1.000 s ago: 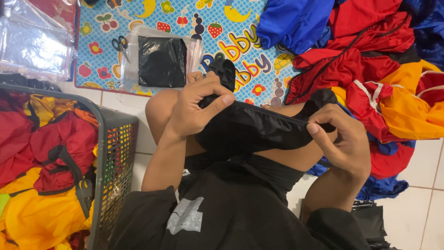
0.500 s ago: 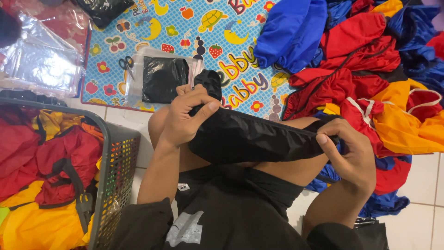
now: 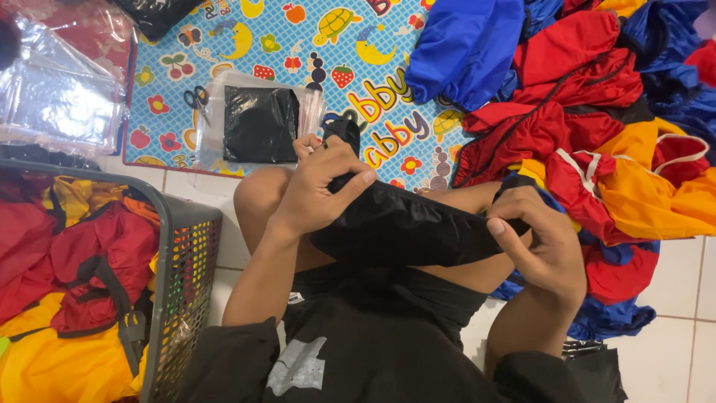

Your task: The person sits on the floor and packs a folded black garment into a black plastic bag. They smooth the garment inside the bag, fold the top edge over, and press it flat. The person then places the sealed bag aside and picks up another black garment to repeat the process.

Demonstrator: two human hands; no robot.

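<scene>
Item: black fabric piece [image 3: 406, 227], centre of the frame, folded or rolled into a long band and held across the person's lap. It is stretched between two bare hands.

Left hand [image 3: 321, 190]: closed on the band's left end, thumb laid over the top, fingers curled behind. Right hand [image 3: 541, 242]: closed on the right end, thumb pressed on the upper face, fingers wrapped beneath.

Surroundings, catalogued:
- Clear plastic bag with black folded cloth inside [image 3: 257, 123], upper centre-left, laid flat on a patterned play mat [image 3: 335, 52].
- Scissors [image 3: 198, 97], just left of that bag, on the mat.
- Loose clear plastic bags [image 3: 56, 97], upper left.
- Grey mesh basket [image 3: 183, 283], lower left, filled with red and yellow garments.
- Heap of red, blue and yellow garments [image 3: 597, 119], right side, spilling onto the tiled floor.

Risks judged from this state:
- The slick fabric may be lost from the right thumb's hold; the band would then be unrolled and the fold undone.
- Uneven tension between the ends may cause the layers to be skewed or bunched.
- If dropped to the right, the piece could be mixed into the heap; its edge there is partly hidden, so contact cannot be told.
</scene>
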